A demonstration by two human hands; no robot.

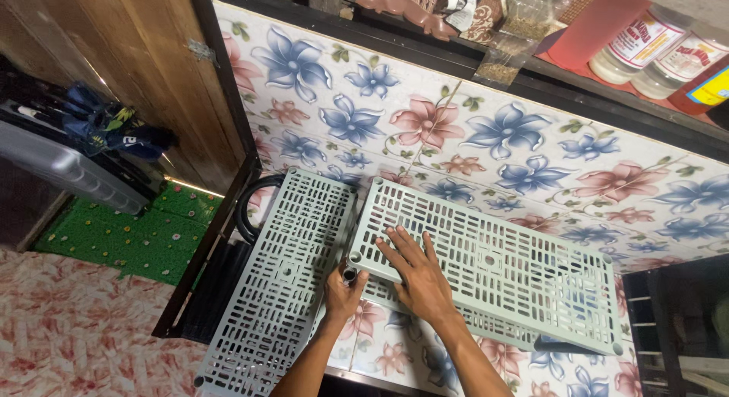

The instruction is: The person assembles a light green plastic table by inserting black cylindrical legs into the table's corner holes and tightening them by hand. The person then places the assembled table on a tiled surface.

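Note:
Two pale grey-green slotted plastic shelf panels lie on a flower-patterned floor. The left panel (pixel 285 272) lies flat. The right panel (pixel 501 264) overlaps another panel beneath it. My right hand (pixel 414 272) rests flat, fingers spread, on the near left part of the right panel. My left hand (pixel 343 294) grips a short dark tube (pixel 349 275) held upright at the right panel's near left corner socket.
A black ring (pixel 247 207) lies beside the left panel by a wooden door frame (pixel 228 101). Green matting (pixel 129 230) and a clear plastic bin (pixel 64 169) are at left. Plastic jars (pixel 653 48) and a red sheet sit at the top right. A dark rack (pixel 668 329) stands at right.

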